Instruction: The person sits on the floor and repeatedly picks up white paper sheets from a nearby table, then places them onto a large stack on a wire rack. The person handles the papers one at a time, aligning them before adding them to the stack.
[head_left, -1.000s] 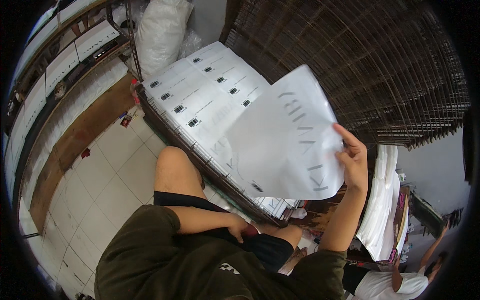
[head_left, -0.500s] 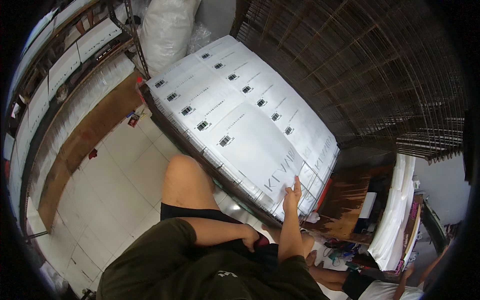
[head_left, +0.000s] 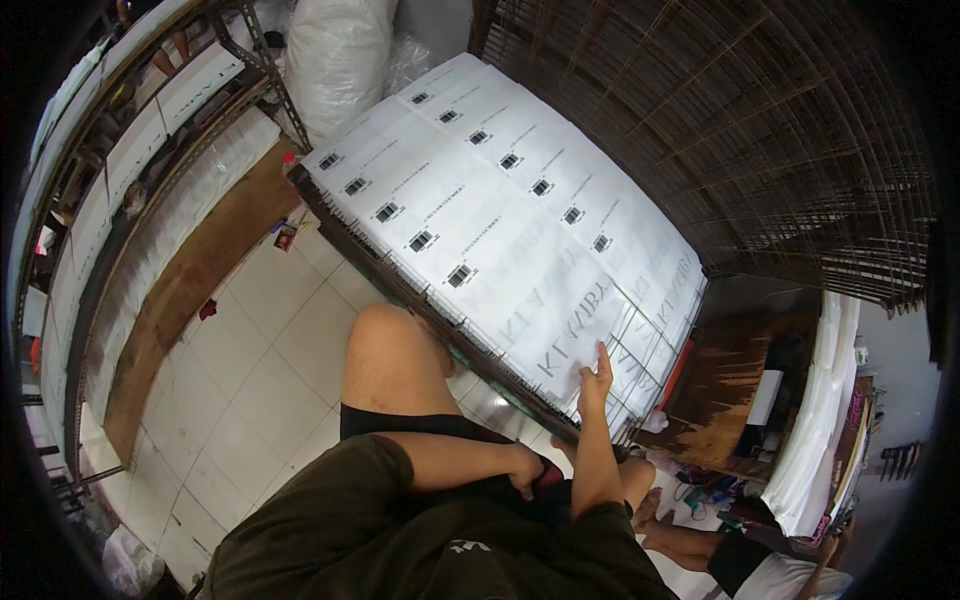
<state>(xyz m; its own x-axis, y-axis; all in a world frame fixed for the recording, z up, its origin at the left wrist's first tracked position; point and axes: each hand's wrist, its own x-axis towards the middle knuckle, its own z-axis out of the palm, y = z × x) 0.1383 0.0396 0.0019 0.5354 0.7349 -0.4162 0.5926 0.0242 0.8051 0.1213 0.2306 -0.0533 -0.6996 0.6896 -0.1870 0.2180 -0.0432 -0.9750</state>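
White printed sheets [head_left: 540,240] lie in overlapping rows on a wire drying rack [head_left: 445,335] in front of me. They carry small black printed blocks and large grey lettering. My right hand [head_left: 596,385] is over the near right corner of the sheets, with index finger and thumb stretched out and apart and the other fingers curled. Whether its fingertips touch the nearest sheet I cannot tell. My left hand [head_left: 525,470] rests at my lap beside a dark red patch [head_left: 548,474]; its fingers are partly hidden, and whether they hold anything is unclear.
Several wire rack tiers [head_left: 720,120] are tilted up at the far right. A shelf unit [head_left: 190,230] with long white-topped boards stands left. A large wrapped white sack [head_left: 335,70] sits behind the rack. At lower right are a stack of white sheets [head_left: 815,420] and another person [head_left: 740,560].
The nearest sheet, raised and askew before, now lies flat in line with its row. My right hand has come off its near edge. The view has shifted slightly; my left hand stays at my lap.
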